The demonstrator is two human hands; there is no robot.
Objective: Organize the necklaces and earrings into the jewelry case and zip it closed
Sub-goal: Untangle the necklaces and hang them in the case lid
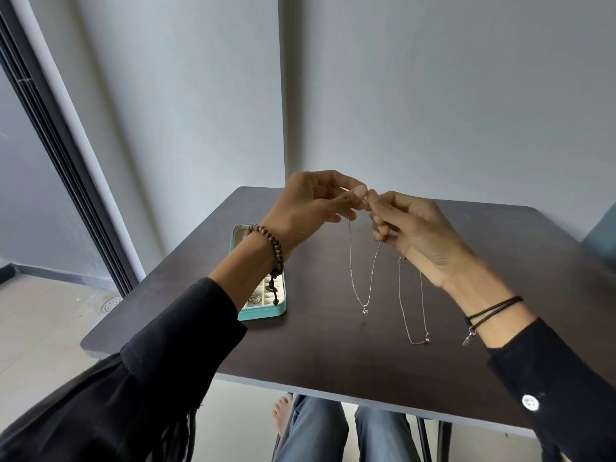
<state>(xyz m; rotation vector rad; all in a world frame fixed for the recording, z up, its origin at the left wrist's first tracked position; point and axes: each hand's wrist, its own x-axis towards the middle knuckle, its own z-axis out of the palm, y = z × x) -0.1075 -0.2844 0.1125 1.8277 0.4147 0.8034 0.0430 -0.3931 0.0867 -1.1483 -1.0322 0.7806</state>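
Dark table bears open teal jewelry case holding earrings.

The jewelry case lies on the tabletop, left of two necklaces hanging from both hands.

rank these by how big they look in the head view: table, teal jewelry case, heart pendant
1. table
2. teal jewelry case, partly hidden by the left forearm
3. heart pendant, smallest by far
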